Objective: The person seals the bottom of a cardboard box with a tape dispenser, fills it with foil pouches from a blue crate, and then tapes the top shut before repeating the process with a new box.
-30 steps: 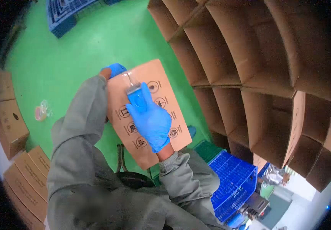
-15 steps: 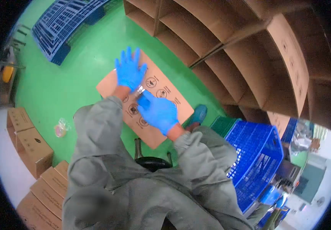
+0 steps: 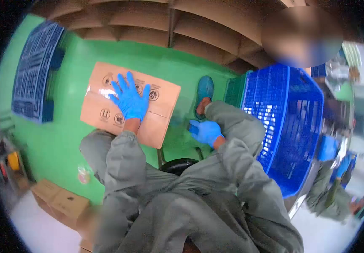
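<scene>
A closed cardboard box (image 3: 158, 120) with printed handling symbols lies in front of me, a shiny strip like clear tape across its top. My left hand (image 3: 132, 101), in a blue glove, rests on the box with its fingers spread. Off the box's right side, above the green floor near my knee, is my right hand (image 3: 208, 133), also gloved in blue. Its fingers are curled, with a small dark blue patch at the fingertips; I cannot tell what they hold.
Cardboard compartments (image 3: 139, 33) stand along the far side. A blue plastic crate (image 3: 270, 114) and a green crate (image 3: 235, 89) are at my right. Blue pallets (image 3: 36, 76) stand at the left, cartons (image 3: 61, 202) at the lower left. A co-worker's sleeve (image 3: 329, 194) shows at far right.
My right hand has moved off the box to the right. The box appears turned and further left as the view swings right; my left hand stays spread on it.
</scene>
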Demonstrator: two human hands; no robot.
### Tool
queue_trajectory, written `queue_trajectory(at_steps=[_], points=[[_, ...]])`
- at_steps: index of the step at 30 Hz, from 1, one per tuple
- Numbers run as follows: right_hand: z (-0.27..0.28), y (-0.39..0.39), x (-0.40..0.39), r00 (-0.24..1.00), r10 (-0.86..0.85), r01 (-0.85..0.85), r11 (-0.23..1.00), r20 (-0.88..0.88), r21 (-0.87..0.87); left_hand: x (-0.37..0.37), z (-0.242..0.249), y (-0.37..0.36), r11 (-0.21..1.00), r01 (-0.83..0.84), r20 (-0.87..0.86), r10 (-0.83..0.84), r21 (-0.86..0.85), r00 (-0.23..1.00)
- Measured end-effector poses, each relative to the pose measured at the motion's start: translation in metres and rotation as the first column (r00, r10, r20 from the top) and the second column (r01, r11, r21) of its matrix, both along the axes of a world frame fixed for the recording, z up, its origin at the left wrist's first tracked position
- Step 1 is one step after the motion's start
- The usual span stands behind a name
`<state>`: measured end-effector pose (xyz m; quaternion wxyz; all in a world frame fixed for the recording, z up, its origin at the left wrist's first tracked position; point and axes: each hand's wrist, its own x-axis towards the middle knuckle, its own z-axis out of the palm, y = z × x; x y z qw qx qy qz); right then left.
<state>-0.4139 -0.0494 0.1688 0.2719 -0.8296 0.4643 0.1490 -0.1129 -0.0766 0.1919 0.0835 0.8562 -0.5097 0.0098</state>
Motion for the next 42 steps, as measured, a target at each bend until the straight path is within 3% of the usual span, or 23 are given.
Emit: queue_trajectory(at_steps=[4,5,7,10,13,14,17,19,21,22,24,26,27,28,29,31,32,34,35,36,37,39,42], points=[[-0.037,-0.003,0.045,0.985,-0.121,0.123,0.992,0.120,-0.007,-0.019,-0.002,0.016,0.910,0.412,-0.039,-0.414,-0.045,0.910],[-0.037,-0.006,0.056,0.987,-0.116,0.115,0.993,0.108,0.014,-0.037,-0.003,0.026,0.828,0.559,-0.069,-0.560,-0.043,0.825],[-0.049,-0.008,0.071,0.985,-0.134,0.129,0.990,0.111,0.054,-0.082,0.008,0.050,0.589,0.785,-0.154,-0.772,0.192,0.617],[-0.075,-0.005,0.088,0.992,-0.129,0.130,0.986,-0.013,0.102,-0.106,-0.053,0.088,0.522,0.723,-0.170,-0.746,0.452,0.644],[-0.100,0.000,0.070,0.979,-0.163,0.178,0.976,-0.121,0.126,-0.116,-0.100,0.093,0.659,0.491,0.505,-0.752,0.569,0.424],[-0.103,0.000,0.060,0.973,-0.198,0.212,0.969,-0.119,0.125,-0.116,-0.105,0.091,0.651,0.473,0.539,-0.758,0.594,0.366],[-0.077,-0.016,0.050,0.901,-0.433,0.433,0.900,-0.002,0.045,-0.120,-0.111,0.084,0.554,0.426,0.457,-0.832,0.715,0.314],[-0.019,-0.046,0.044,0.656,-0.727,0.735,0.676,0.203,0.045,-0.130,-0.113,0.075,0.476,0.401,0.386,-0.877,0.783,0.287],[0.057,-0.073,0.028,0.469,-0.833,0.853,0.513,0.295,0.093,-0.138,-0.108,0.063,0.333,0.390,0.231,-0.930,0.858,0.287],[0.097,-0.082,0.013,0.476,-0.822,0.858,0.511,0.312,0.038,-0.142,-0.104,0.057,0.217,0.396,0.102,-0.951,0.892,0.293],[0.162,-0.090,-0.017,0.236,-0.504,0.950,0.298,0.831,-0.089,-0.141,-0.084,0.047,-0.047,0.441,-0.213,-0.918,0.896,0.335],[0.187,-0.123,-0.067,0.062,-0.237,0.976,0.217,0.969,-0.009,-0.132,-0.066,0.044,-0.213,0.574,-0.514,-0.739,0.791,0.435],[0.220,-0.135,-0.092,0.131,-0.341,0.981,0.177,0.931,-0.073,-0.131,-0.064,0.046,-0.200,0.663,-0.630,-0.587,0.721,0.508],[0.215,-0.164,-0.114,0.247,-0.221,0.962,-0.064,0.943,-0.267,-0.130,-0.044,0.051,-0.043,0.799,-0.652,-0.605,0.599,0.456],[0.231,-0.183,-0.131,0.244,-0.299,0.955,-0.092,0.923,-0.282,-0.124,-0.017,0.058,0.111,0.889,-0.659,-0.632,0.443,0.407],[0.227,-0.242,-0.176,0.404,-0.405,0.883,-0.063,0.820,-0.465,-0.107,0.010,0.065,0.244,0.960,-0.545,-0.791,0.134,0.277],[0.218,-0.280,-0.198,0.460,-0.474,0.853,-0.001,0.751,-0.522,-0.098,0.032,0.061,0.287,0.949,-0.531,-0.789,0.128,0.310],[0.196,-0.352,-0.233,0.501,-0.636,0.819,0.130,0.587,-0.559,-0.078,0.067,0.057,0.455,0.862,-0.436,-0.838,-0.224,0.328],[0.186,-0.378,-0.244,0.541,-0.689,0.793,0.227,0.482,-0.566,-0.066,0.074,0.050,0.517,0.820,-0.428,-0.817,-0.244,0.387],[0.172,-0.402,-0.263,0.875,-0.459,0.394,0.494,0.152,-0.775,-0.050,0.078,0.043,0.556,0.808,-0.422,-0.791,-0.193,0.443],[0.149,-0.428,-0.280,0.921,-0.386,0.280,0.566,0.050,-0.776,-0.032,0.077,0.039,0.603,0.786,-0.422,-0.753,-0.137,0.505],[0.121,-0.450,-0.296,0.915,-0.403,0.285,0.598,0.027,-0.749,-0.004,0.059,0.027,0.721,0.652,-0.414,-0.681,-0.234,0.604],[0.106,-0.460,-0.330,0.870,-0.493,0.309,0.560,-0.009,-0.769,0.022,0.049,0.007,0.667,0.647,-0.332,-0.745,-0.370,0.579]])
